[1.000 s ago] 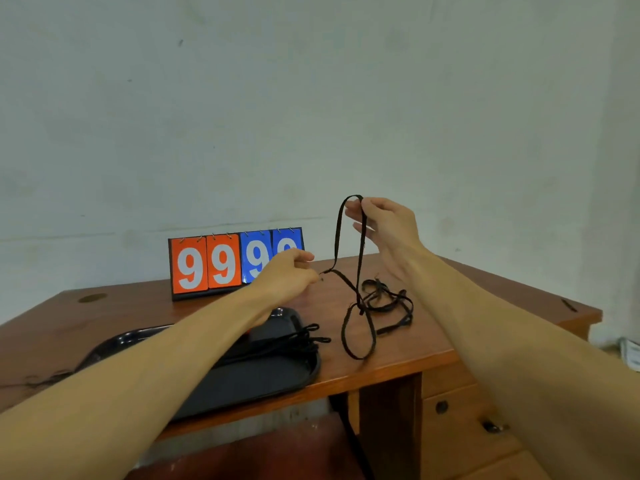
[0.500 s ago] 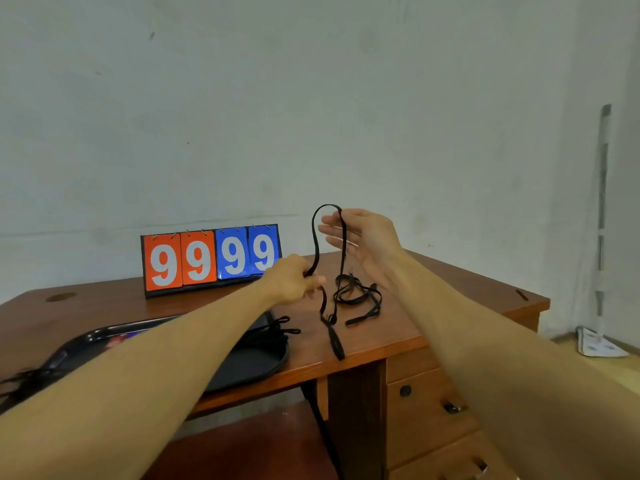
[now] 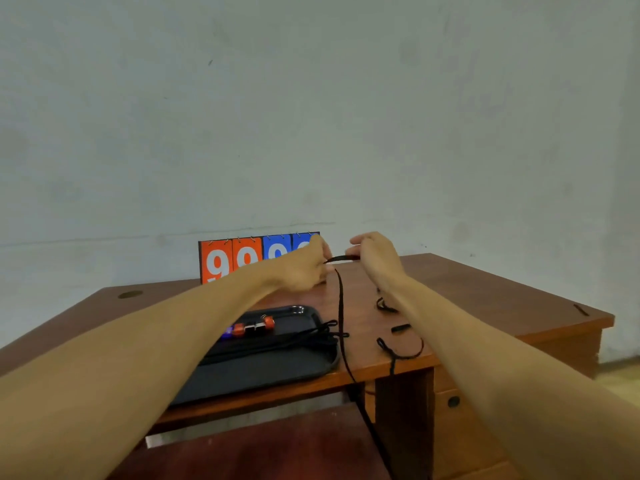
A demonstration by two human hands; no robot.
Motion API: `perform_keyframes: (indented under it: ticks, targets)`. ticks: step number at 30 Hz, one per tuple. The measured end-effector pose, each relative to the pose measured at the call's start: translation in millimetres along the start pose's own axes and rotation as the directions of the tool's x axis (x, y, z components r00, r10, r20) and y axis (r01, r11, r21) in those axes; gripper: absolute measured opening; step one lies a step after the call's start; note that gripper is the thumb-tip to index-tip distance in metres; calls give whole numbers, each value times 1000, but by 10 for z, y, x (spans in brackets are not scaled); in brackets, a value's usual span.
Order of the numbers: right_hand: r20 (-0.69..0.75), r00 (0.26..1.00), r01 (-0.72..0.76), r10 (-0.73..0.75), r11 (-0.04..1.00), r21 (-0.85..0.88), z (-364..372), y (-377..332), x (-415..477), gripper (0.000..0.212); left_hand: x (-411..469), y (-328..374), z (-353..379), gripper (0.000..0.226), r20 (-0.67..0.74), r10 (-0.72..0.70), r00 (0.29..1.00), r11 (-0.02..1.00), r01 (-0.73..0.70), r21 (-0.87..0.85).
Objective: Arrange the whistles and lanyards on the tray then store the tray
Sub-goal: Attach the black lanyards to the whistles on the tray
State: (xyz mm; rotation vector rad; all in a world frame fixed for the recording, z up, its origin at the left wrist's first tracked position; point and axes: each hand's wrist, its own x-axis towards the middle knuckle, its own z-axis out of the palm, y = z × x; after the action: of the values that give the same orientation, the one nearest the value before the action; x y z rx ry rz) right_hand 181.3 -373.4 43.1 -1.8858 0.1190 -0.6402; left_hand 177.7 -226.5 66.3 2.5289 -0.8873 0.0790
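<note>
Above the desk [image 3: 485, 299], left hand [image 3: 304, 268] and right hand [image 3: 374, 258] pinch one black lanyard [image 3: 341, 306]. A short span is taut between them and the tail hangs past the edge, probably to straighten it for the tray [image 3: 277, 372]. Whistles [image 3: 252, 328] sit inside. Left forearm hides part of the tray; count unclear.

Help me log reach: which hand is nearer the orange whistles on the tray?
Left. The left hand pinches the lanyard just past the far edge of the tray holding the whistles; the right hand pinches it farther right, over the desk.
</note>
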Motion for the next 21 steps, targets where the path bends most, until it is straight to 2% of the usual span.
perform_keyframes:
  ticks: [2,4,7,10,12,13,15,17,21]
  targets:
    - [118,993,14,-18,999,33,112,-108,-109,35,-94,-84,-79,16,-15,2,1000,1000,-2,-4]
    - [265,963,-88,55,990,114,239,-178,-238,36,-184,-222,-158,13,-61,-18,998,999,16,-36]
    - [471,870,-236,146,962,137,447,-164,-387,55,-336,-459,-273,6,-166,-45,985,999,42,-24]
    - [638,756,-225,144,973,46,655,-90,-467,70,-497,-675,-381,6,-229,-29,973,998,42,52]
    - [714,689,-249,121,966,76,805,-61,-519,70,-618,-829,-418,6,-258,-37,965,997,52,53]
    - [726,680,-249,106,964,92,882,-54,-535,68,-675,-929,-418,6,-266,-50,963,997,65,46]
    - [705,704,-195,85,978,77,1016,-48,-558,61,-810,-1129,-402,6,-269,-87,959,993,104,48]
    - [646,760,-124,73,992,35,1117,-22,-562,51,-946,-1306,-388,5,-291,-92,952,991,115,62]
    - [553,833,66,-9,994,-83,1300,93,-553,42,-1174,-1523,-387,2,-406,-61,912,996,83,36]
